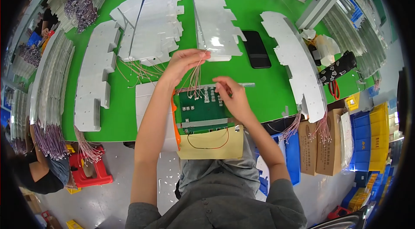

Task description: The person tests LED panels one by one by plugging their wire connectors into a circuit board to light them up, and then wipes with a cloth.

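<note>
My left hand (183, 67) is raised above the far edge of a green circuit board (196, 112), its thumb and fingers pinched on a bundle of thin pinkish wires (196, 77). The wires hang down, and their small white plugs dangle over the board's upper part. Over the board's right edge, near rows of white sockets (212, 96), is my right hand (233, 99). Its fingers are half curled and apart, with nothing visible between them. A grey strip (205, 122) crosses the near part of the board. Beyond the left hand lies a white, notched panel (214, 25).
More white panels (97, 73) lie left, with another white panel (294, 60) on the right. A black phone (256, 49) rests on the green table (259, 84). Stacked panels with purple wires (52, 77) stand far left. Cardboard boxes (317, 147) and blue and yellow bins (371, 138) are lower right.
</note>
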`<state>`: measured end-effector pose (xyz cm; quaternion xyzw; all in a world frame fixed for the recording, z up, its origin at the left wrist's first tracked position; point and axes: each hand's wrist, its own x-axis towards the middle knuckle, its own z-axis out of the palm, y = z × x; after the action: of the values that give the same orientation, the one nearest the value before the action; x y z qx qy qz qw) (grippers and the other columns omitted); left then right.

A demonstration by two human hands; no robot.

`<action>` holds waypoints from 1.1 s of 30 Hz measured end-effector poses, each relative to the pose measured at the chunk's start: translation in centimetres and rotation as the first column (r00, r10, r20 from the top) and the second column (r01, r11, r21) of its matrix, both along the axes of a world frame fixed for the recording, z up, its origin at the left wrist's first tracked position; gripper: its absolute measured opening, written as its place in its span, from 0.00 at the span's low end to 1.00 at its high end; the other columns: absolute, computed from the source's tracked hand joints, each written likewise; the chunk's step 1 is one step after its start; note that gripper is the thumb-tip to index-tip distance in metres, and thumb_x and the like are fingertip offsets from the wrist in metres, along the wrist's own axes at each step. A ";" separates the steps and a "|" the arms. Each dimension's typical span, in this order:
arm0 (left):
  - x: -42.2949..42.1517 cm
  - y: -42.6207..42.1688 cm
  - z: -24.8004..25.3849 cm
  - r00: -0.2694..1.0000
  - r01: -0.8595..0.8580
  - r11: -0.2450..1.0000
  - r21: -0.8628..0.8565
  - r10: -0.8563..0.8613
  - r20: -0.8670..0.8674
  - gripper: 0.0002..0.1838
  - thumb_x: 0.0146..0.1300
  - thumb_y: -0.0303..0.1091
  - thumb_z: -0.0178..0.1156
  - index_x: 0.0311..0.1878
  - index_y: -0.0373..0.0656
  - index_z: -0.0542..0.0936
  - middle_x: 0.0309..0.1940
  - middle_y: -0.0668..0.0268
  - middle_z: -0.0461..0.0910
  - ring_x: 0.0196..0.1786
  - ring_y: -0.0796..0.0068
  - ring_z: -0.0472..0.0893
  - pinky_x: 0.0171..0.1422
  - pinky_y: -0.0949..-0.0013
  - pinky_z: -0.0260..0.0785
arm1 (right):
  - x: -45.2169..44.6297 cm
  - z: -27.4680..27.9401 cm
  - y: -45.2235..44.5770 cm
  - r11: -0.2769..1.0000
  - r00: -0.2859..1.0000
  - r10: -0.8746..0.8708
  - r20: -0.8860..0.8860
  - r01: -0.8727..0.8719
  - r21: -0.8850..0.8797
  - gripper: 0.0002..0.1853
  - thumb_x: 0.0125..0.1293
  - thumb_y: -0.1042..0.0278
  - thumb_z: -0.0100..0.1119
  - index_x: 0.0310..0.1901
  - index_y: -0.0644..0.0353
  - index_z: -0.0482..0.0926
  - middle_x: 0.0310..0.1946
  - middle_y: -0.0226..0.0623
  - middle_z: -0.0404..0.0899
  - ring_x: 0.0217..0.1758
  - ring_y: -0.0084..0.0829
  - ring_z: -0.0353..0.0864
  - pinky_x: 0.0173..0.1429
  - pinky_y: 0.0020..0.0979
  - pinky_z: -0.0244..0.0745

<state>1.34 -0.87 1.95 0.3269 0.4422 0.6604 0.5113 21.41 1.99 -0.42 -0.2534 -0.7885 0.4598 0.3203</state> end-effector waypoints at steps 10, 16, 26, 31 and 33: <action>0.1 -0.7 0.5 0.994 -0.005 0.996 -0.088 0.014 0.104 0.09 0.55 0.28 0.61 0.37 0.34 0.79 0.33 0.58 0.81 0.31 0.78 0.78 0.37 0.80 0.72 | -5.3 2.0 0.1 0.741 0.942 0.219 -0.254 -0.330 -0.585 0.07 0.63 0.71 0.53 0.41 0.62 0.77 0.20 0.30 0.74 0.15 0.15 0.63 0.19 0.14 0.57; -1.2 -0.1 -1.6 0.963 0.063 0.992 -0.112 -0.032 0.266 0.08 0.57 0.32 0.59 0.33 0.35 0.77 0.25 0.60 0.79 0.23 0.81 0.74 0.29 0.83 0.67 | -3.6 3.9 -3.1 0.563 0.870 0.403 -0.285 -0.481 -0.672 0.05 0.62 0.72 0.53 0.36 0.61 0.78 0.21 0.31 0.75 0.15 0.15 0.64 0.19 0.13 0.57; -1.5 -0.7 -0.8 0.948 0.101 0.945 -0.311 -0.186 -0.258 0.13 0.62 0.39 0.54 0.27 0.40 0.75 0.12 0.70 0.70 0.12 0.87 0.63 0.14 0.83 0.47 | 0.4 2.0 0.1 0.865 0.943 0.307 -0.126 -0.331 -0.377 0.03 0.60 0.76 0.56 0.32 0.63 0.80 0.27 0.32 0.79 0.21 0.16 0.69 0.23 0.15 0.62; -1.2 -0.6 -0.3 0.852 0.101 0.906 -0.412 -0.293 -0.434 0.15 0.63 0.41 0.52 0.25 0.40 0.74 0.13 0.69 0.71 0.11 0.87 0.61 0.15 0.83 0.49 | 2.6 1.5 2.5 0.815 0.968 0.245 0.060 -0.172 -0.553 0.02 0.58 0.77 0.58 0.32 0.63 0.79 0.27 0.30 0.78 0.24 0.16 0.68 0.27 0.15 0.62; -1.1 -0.6 -0.7 0.862 0.098 0.908 -0.408 -0.282 -0.421 0.15 0.63 0.41 0.52 0.25 0.40 0.73 0.13 0.68 0.72 0.11 0.87 0.61 0.14 0.83 0.49 | 2.3 0.5 2.3 0.890 0.978 0.193 0.077 -0.141 -0.434 0.02 0.58 0.77 0.58 0.32 0.63 0.79 0.27 0.29 0.77 0.23 0.16 0.67 0.27 0.16 0.62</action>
<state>0.26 -1.49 1.20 0.4169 0.6349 0.4102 0.5049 23.76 4.34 0.07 -0.2753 -0.7055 0.6307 0.1693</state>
